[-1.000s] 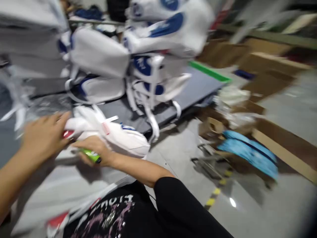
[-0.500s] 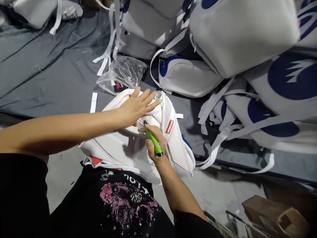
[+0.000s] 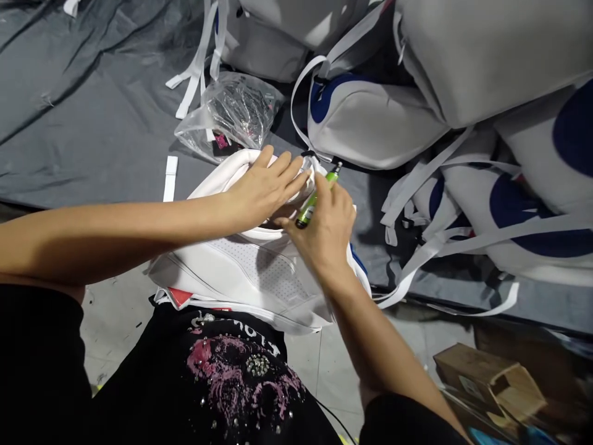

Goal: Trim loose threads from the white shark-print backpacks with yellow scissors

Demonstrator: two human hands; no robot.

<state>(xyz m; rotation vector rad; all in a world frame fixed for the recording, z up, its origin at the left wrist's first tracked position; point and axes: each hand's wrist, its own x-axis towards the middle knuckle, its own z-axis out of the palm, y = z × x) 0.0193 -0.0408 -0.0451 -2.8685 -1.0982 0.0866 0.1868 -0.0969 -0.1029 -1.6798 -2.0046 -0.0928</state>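
Slanting in gripping right hand [image 3: 331,225], green marker [image 3: 317,199] beside left hand [image 3: 264,184], outspread over white bag [image 3: 231,266]

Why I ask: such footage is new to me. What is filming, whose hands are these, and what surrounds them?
No machine works here, only a person's left hand and right hand, both bare. The view comes from one camera worn on that person's head, looking forward and down. The left hand lies over the top of a white bag; the right hand holds a green pen-like tool. On the grey-covered surface beyond are a clear plastic bag and, further right, pale bags with dark blue patches.
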